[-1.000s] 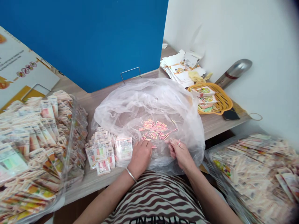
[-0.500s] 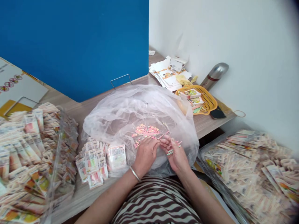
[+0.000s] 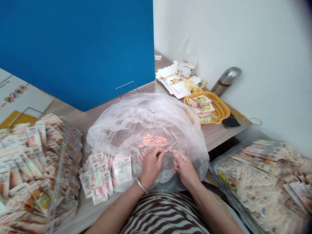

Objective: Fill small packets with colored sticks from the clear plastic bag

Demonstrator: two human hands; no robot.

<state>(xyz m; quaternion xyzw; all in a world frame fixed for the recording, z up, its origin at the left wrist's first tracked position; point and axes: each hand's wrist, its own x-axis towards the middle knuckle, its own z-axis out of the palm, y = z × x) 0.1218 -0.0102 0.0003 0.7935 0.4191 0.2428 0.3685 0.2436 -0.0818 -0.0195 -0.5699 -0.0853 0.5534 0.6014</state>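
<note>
My left hand (image 3: 153,163) is closed in a pinch on a thin pink stick (image 3: 168,149), which points toward my right hand. My right hand (image 3: 184,167) is curled, its index finger at the far end of that stick. Pale green ends of small sticks (image 3: 182,157) peek out of its fingers; the rest of what it holds is hidden. Just beyond my hands, a loose pile of short pink and yellow sticks (image 3: 156,140) lies in a large clear plastic bag (image 3: 117,120) spread on the table. Left of my left hand are several small printed sachets (image 3: 96,177) and a larger one (image 3: 122,168).
Heaped printed sachets fill a clear container (image 3: 64,139) at left and another container (image 3: 215,167) at lower right. A yellow basket (image 3: 225,112) with small packs, a phone (image 3: 231,121), a steel flask (image 3: 227,79) and flat cartons (image 3: 174,81) sit at back right. A blue panel (image 3: 78,48) stands behind.
My right hand has turned and curled its fingers over the sticks that lay in its open palm. A pink stick now shows between my two hands. The view has tilted slightly up.
</note>
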